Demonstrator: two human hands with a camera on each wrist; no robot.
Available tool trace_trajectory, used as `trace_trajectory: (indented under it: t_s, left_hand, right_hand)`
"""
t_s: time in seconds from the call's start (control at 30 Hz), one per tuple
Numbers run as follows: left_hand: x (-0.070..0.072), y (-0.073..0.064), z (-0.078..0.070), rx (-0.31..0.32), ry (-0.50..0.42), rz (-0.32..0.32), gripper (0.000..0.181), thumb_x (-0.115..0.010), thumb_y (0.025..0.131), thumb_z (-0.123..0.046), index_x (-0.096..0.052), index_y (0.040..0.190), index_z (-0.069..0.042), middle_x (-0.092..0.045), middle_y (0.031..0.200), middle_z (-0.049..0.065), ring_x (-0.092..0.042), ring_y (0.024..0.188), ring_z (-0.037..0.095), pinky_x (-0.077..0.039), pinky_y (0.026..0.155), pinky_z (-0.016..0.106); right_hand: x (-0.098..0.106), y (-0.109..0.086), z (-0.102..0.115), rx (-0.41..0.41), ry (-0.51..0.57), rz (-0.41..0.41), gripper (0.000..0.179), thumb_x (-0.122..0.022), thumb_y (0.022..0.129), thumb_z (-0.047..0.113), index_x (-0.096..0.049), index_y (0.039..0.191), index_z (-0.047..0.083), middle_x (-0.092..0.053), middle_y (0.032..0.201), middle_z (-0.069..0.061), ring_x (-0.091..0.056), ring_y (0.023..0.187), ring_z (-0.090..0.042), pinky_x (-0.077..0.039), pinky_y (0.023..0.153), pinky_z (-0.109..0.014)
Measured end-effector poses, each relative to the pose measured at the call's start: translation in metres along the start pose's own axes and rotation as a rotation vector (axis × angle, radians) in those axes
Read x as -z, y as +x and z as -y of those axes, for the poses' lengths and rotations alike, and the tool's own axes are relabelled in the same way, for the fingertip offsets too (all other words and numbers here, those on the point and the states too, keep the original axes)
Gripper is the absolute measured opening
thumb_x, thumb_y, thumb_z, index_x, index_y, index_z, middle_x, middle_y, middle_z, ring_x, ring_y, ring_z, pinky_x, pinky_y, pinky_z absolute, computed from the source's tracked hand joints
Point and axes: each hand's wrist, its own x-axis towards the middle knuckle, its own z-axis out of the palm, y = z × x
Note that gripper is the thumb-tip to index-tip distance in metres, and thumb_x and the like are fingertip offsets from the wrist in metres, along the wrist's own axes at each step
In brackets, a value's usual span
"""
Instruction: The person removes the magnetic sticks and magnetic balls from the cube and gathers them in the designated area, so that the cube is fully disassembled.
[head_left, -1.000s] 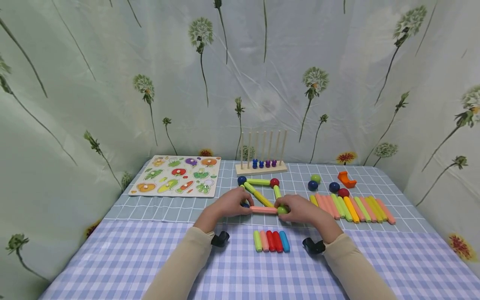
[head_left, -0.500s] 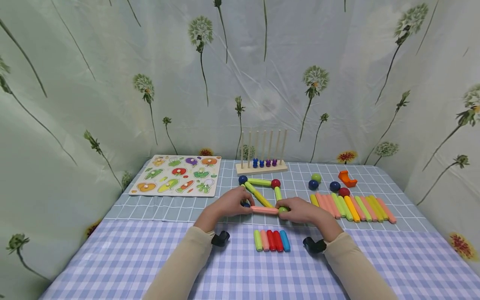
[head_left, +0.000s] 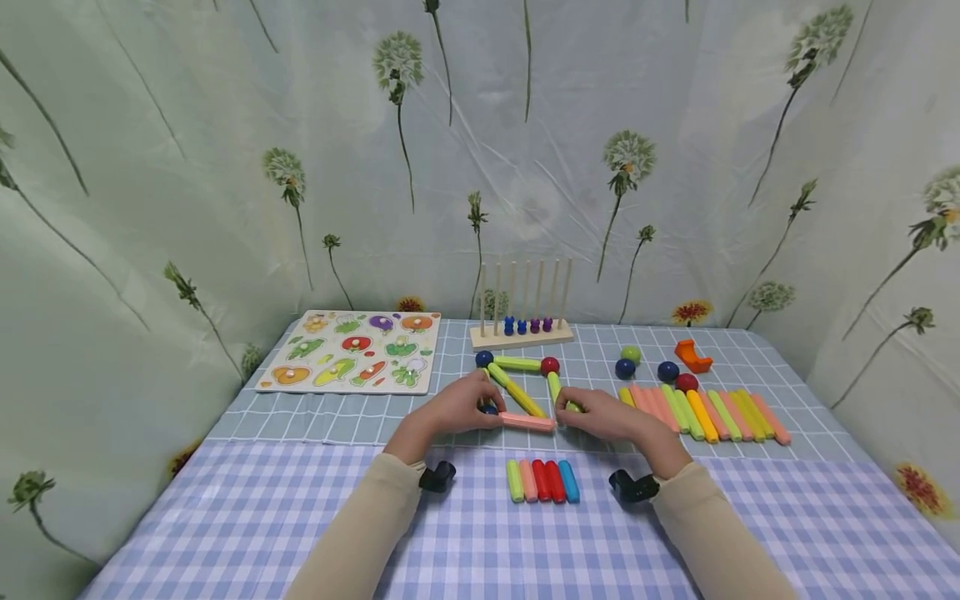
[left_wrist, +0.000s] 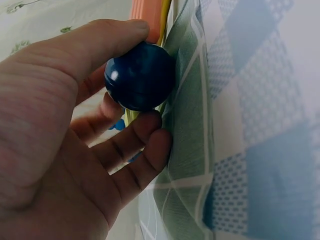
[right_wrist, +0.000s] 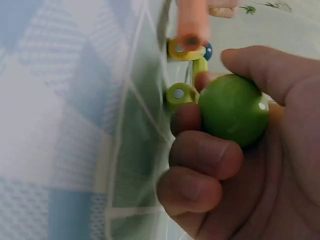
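Observation:
My left hand (head_left: 461, 407) grips a dark blue ball (left_wrist: 141, 77) at the frame's near left corner. Its thumb lies by the joint where a salmon stick (head_left: 527, 422) meets that ball. Curled fingers of my right hand (head_left: 600, 413) hold a green ball (right_wrist: 234, 110), mostly hidden in the head view. In the right wrist view the ball is apart from the salmon stick's free end. A light green stick (head_left: 553, 386) runs back to a red ball (head_left: 550, 366). A yellow stick (head_left: 519, 392) slants from the far blue ball (head_left: 484, 360), which a light green stick (head_left: 517, 363) joins to the red ball.
Several short sticks (head_left: 541, 481) lie in front of the hands. To the right is a row of longer sticks (head_left: 705, 415), with loose balls (head_left: 667, 372) and an orange curved piece (head_left: 693, 357) behind. A vegetable puzzle board (head_left: 352, 351) and a peg rack (head_left: 522, 335) stand further back.
The green ball has come off the salmon stick's right end, and my right hand has shifted slightly right and back with it. My left hand has stayed at the blue ball.

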Motion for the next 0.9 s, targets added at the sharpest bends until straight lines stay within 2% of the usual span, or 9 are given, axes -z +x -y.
trace_trajectory:
  t_s: [0.17,0.23,0.33,0.47,0.6,0.73,0.9]
  left_hand:
    - [0.001,-0.006,0.003,0.063,-0.046,-0.022,0.038,-0.079,0.085,-0.037,-0.068,0.118,-0.021,-0.041,0.115,0.006,-0.052,0.092,0.018,-0.046,0.079,0.030]
    - [0.001,-0.010,0.005,0.090,-0.052,-0.035,0.047,-0.079,0.085,-0.038,-0.064,0.126,-0.022,-0.038,0.118,0.008,-0.052,0.091,0.019,-0.046,0.077,0.029]
    - [0.002,-0.016,0.006,0.121,-0.049,-0.050,0.050,-0.078,0.086,-0.039,-0.061,0.132,-0.025,-0.037,0.118,0.008,-0.052,0.089,0.019,-0.045,0.073,0.029]
    - [-0.001,-0.018,0.009,0.110,0.005,-0.056,0.049,-0.076,0.087,-0.044,-0.062,0.132,-0.029,-0.042,0.113,0.006,-0.051,0.085,0.018,-0.043,0.070,0.029]
    - [-0.007,-0.016,0.009,0.077,0.053,-0.053,0.046,-0.075,0.087,-0.047,-0.063,0.127,-0.027,-0.051,0.108,0.003,-0.053,0.087,0.016,-0.047,0.077,0.031]
    - [-0.010,-0.014,0.009,0.076,0.053,-0.057,0.044,-0.076,0.086,-0.046,-0.062,0.122,-0.025,-0.057,0.105,0.001,-0.054,0.089,0.015,-0.050,0.083,0.034]
    - [-0.011,-0.012,0.009,0.078,0.026,-0.060,0.045,-0.079,0.084,-0.044,-0.060,0.120,-0.024,-0.058,0.106,0.000,-0.055,0.091,0.014,-0.051,0.085,0.034]
  right_hand:
    - [0.012,0.003,0.000,-0.091,0.016,-0.083,0.027,-0.063,0.097,0.036,-0.054,0.114,0.016,-0.057,0.089,-0.005,-0.051,0.076,-0.019,-0.041,0.065,-0.029]
    - [0.022,0.006,-0.002,-0.092,-0.002,-0.116,0.028,-0.065,0.097,0.033,-0.055,0.115,0.014,-0.059,0.091,-0.007,-0.052,0.076,-0.020,-0.043,0.065,-0.029]
    - [0.038,0.013,-0.006,-0.087,-0.049,-0.162,0.024,-0.067,0.096,0.026,-0.059,0.114,0.012,-0.062,0.103,-0.011,-0.054,0.085,-0.023,-0.048,0.073,-0.032]
    - [0.058,0.026,-0.010,-0.092,-0.110,-0.192,0.025,-0.064,0.096,0.016,-0.061,0.120,0.007,-0.062,0.119,-0.017,-0.054,0.100,-0.031,-0.051,0.091,-0.043]
    - [0.068,0.039,-0.016,-0.143,-0.156,-0.187,0.035,-0.059,0.097,0.010,-0.059,0.131,0.003,-0.058,0.130,-0.023,-0.052,0.110,-0.037,-0.047,0.104,-0.053]
    - [0.070,0.046,-0.026,-0.222,-0.176,-0.190,0.038,-0.059,0.096,0.010,-0.057,0.133,0.003,-0.057,0.132,-0.024,-0.051,0.112,-0.038,-0.045,0.106,-0.055]
    - [0.068,0.053,-0.040,-0.269,-0.212,-0.204,0.037,-0.062,0.094,0.011,-0.059,0.131,0.006,-0.059,0.128,-0.023,-0.051,0.109,-0.039,-0.043,0.103,-0.056]
